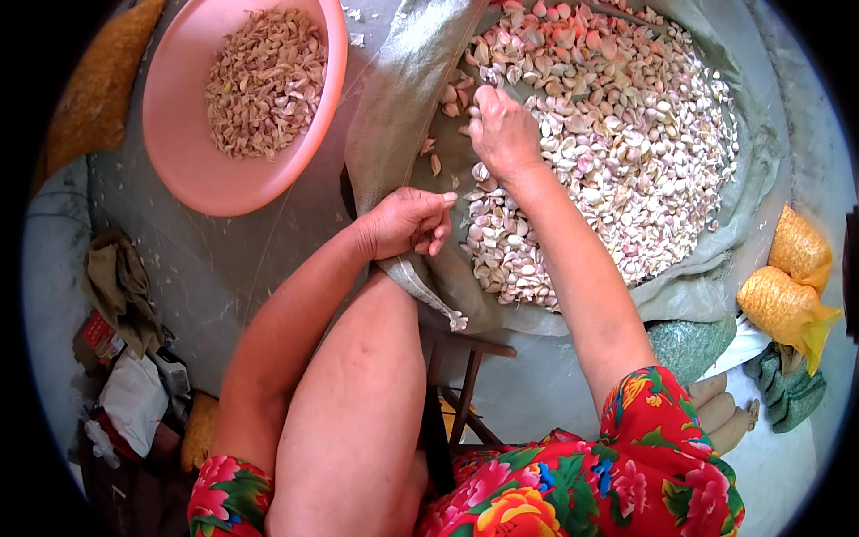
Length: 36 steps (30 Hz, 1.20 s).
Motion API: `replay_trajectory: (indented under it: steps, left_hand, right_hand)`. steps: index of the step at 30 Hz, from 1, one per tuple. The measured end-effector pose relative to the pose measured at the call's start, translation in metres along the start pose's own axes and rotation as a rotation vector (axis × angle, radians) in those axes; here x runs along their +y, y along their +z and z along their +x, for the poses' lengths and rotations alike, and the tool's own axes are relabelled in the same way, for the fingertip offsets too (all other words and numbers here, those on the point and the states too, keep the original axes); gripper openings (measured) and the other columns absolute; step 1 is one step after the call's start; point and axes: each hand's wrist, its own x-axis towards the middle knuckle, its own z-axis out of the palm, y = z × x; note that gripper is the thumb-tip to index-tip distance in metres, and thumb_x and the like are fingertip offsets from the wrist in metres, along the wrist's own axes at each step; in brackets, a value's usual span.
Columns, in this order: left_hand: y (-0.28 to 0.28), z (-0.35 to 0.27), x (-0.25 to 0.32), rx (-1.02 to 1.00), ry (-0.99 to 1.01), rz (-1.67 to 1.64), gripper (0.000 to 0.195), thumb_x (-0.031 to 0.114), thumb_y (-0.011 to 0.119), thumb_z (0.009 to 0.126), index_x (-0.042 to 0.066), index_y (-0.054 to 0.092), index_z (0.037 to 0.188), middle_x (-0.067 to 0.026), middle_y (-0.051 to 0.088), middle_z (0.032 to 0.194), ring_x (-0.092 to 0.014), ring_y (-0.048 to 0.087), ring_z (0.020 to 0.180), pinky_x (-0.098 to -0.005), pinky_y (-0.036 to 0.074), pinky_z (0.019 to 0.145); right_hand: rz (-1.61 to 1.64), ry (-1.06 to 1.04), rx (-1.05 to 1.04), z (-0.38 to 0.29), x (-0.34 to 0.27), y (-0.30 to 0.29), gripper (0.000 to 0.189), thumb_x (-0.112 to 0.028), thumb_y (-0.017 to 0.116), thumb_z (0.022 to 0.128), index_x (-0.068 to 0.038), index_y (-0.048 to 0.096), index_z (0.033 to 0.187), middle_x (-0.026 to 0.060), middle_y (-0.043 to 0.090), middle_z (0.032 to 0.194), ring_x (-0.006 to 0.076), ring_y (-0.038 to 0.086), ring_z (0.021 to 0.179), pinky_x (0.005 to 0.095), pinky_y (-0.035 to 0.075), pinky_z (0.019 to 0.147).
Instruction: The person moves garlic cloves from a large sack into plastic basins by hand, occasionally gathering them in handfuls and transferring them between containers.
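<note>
Garlic cloves (631,154) lie in a broad heap on a woven plastic sack (396,114) whose edge is rolled up. At the left side of the heap, my right hand (503,134) has its fingers curled down near a few cloves; what lies under the fingertips is hidden. My left hand (413,221) rests over the sack's edge beside my knee, thumb pointing right, fingers loosely curled; whether it holds a small clove cannot be told. Farther up on the left, a pink plastic basin (228,194) holds a pile of cloves (265,87).
A wooden stool (470,382) stands beside my leg. Yellow mesh bags (778,302) and a green sack (691,346) lie to the right. Bags and cloth (121,288) are heaped at the left, and an orange-brown sack (100,87) lies beyond the basin.
</note>
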Motion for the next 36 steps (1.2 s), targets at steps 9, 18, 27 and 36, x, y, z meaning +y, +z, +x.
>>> replay_trajectory:
  steps: [9,18,27,36]
  left_hand:
    - [0.001,-0.002,0.002,0.017,-0.009,0.005,0.057,0.041,0.055,0.105,0.012,0.039,0.058,-0.0088,0.055,0.069,-0.02,0.06,0.058,-0.0303,0.037,0.049]
    - [0.003,0.005,0.002,-0.002,0.007,0.005,0.059,0.041,0.053,0.106,0.011,0.037,0.059,-0.009,0.055,0.073,-0.021,0.06,0.059,-0.03,0.036,0.049]
    - [-0.003,-0.003,0.001,0.005,0.012,0.002,0.059,0.039,0.051,0.108,0.011,0.037,0.058,-0.0095,0.055,0.073,-0.021,0.061,0.058,-0.0292,0.037,0.048]
    - [-0.003,0.004,0.0,0.012,0.009,0.002,0.059,0.038,0.049,0.108,0.01,0.037,0.057,-0.0106,0.055,0.073,-0.022,0.061,0.059,-0.0296,0.038,0.048]
  right_hand:
    - [0.005,0.023,0.017,0.031,0.01,-0.053,0.015,-0.023,0.063,0.092,-0.009,0.068,0.09,0.011,0.07,0.103,0.0261,0.066,0.095,0.0423,0.058,0.083]
    - [-0.396,-0.222,0.275,0.086,0.06,-0.034,0.05,-0.047,0.066,0.09,-0.023,0.064,0.134,0.0183,0.056,0.142,0.0403,0.055,0.125,0.053,0.042,0.11]
    - [-0.39,-0.13,-0.085,-0.076,0.065,-0.031,0.058,-0.052,0.073,0.087,-0.03,0.06,0.139,0.0104,0.028,0.163,0.0453,0.019,0.151,0.0709,0.015,0.119]
    - [-0.242,0.018,0.079,-0.165,0.055,-0.028,0.044,-0.038,0.072,0.088,-0.021,0.066,0.128,0.01,0.047,0.148,0.0396,0.036,0.141,0.0597,0.023,0.117]
